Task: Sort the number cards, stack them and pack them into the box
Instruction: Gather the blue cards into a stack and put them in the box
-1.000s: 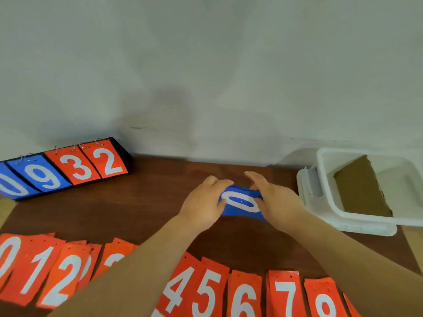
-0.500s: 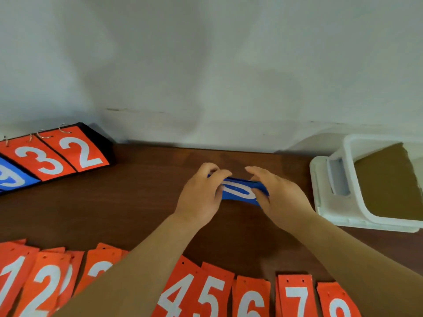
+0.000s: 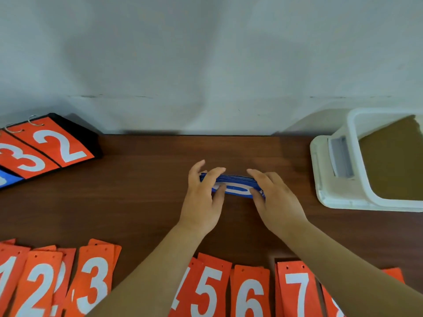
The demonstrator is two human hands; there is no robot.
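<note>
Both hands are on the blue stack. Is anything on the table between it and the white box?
Nothing visible. Only bare table lies between the blue card stack, pinched by the left hand and right hand, and the white box to its right. The box is open, but a brown cardboard sheet sits inside it.

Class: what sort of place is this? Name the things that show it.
Probably an indoor sorting desk against a plain wall: wooden table, orange cards in a row, a scoreboard and a white box.
</note>
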